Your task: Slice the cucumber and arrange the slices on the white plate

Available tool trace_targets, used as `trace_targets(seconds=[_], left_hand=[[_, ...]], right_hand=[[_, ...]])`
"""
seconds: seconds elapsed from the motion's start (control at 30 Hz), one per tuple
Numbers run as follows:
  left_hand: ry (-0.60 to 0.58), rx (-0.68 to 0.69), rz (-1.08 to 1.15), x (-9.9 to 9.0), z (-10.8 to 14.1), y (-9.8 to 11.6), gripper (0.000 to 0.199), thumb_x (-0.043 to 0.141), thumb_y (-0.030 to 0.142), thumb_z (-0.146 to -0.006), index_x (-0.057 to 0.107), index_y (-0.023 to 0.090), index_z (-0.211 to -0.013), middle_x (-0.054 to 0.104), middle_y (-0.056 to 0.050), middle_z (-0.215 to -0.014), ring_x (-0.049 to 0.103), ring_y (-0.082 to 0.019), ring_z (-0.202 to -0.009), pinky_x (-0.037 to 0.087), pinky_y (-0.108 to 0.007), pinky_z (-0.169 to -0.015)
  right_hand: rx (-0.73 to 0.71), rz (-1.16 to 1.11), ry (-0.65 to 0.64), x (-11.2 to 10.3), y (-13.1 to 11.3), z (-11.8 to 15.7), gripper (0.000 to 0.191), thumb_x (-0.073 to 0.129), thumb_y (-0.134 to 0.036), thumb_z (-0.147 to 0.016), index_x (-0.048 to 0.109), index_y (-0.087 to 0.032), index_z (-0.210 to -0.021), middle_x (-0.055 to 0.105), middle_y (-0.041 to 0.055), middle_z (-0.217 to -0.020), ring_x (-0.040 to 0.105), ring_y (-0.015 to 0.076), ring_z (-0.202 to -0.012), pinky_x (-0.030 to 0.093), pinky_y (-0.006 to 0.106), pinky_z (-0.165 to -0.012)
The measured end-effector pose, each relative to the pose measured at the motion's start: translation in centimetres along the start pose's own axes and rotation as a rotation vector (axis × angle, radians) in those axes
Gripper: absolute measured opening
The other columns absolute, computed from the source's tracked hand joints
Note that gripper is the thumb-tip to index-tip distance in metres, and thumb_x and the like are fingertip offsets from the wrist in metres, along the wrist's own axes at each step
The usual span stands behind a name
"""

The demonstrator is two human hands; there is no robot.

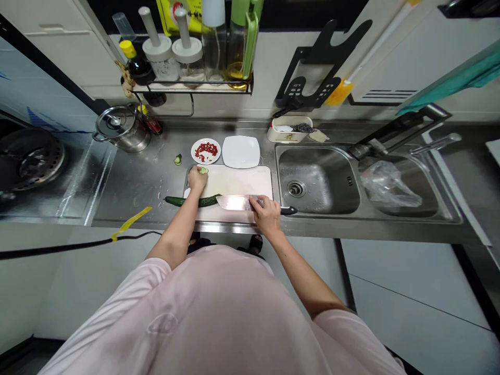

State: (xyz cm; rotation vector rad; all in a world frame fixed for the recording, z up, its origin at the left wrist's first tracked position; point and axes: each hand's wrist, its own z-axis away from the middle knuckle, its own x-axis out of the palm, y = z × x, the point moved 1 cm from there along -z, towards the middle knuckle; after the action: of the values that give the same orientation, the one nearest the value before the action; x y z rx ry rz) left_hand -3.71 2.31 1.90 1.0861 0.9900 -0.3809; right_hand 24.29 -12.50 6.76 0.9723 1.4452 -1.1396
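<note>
A white cutting board [234, 180] lies on the steel counter in front of me. Across its front left part rests a long green cucumber [191, 201], one end reaching past the board's left edge. My left hand [197, 178] is closed on a small pale-green cucumber piece [203, 170] at the board's back left corner. My right hand [267, 214] grips a kitchen knife [233, 202] around the rear of the blade, its black handle pointing right. The blade lies flat-looking over the front of the board, its tip close to the cucumber.
Behind the board stand a small plate of chopped red pieces [207, 151] and a white square plate [241, 151]. Cucumber scraps [178, 160] lie left of them. A steel pot [122, 127] is at back left; a double sink [318, 179] is at right. A seasoning rack [191, 89] hangs above.
</note>
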Motion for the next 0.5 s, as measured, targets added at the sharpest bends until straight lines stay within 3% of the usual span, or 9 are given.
trace_targets(seconds=[0.3,0.5], left_hand=[[-0.021,0.043,-0.012,0.3,-0.4,-0.8,0.031,0.065,0.028,-0.066,0.058,0.022,-0.095,0.067,-0.006,-0.086,0.060,-0.022,-0.084,0.043,-0.033,-0.079],[-0.022,0.059,0.063,-0.6,0.7,-1.5,0.030,0.062,0.029,-0.069,0.058,0.021,-0.099,0.064,-0.001,-0.076,0.059,-0.018,-0.074,0.042,-0.030,-0.076]], right_hand=[[0.014,-0.029,0.021,0.5,0.3,-0.1,0.041,0.038,-0.024,-0.092,0.055,-0.028,-0.129,0.050,0.0106,-0.121,0.044,0.0228,-0.097,0.026,0.034,-0.084],[0.058,-0.065,0.039,0.4,0.5,-0.2,0.041,0.037,-0.021,-0.092,0.056,-0.025,-0.128,0.051,0.0104,-0.118,0.046,0.0215,-0.092,0.029,0.033,-0.081]])
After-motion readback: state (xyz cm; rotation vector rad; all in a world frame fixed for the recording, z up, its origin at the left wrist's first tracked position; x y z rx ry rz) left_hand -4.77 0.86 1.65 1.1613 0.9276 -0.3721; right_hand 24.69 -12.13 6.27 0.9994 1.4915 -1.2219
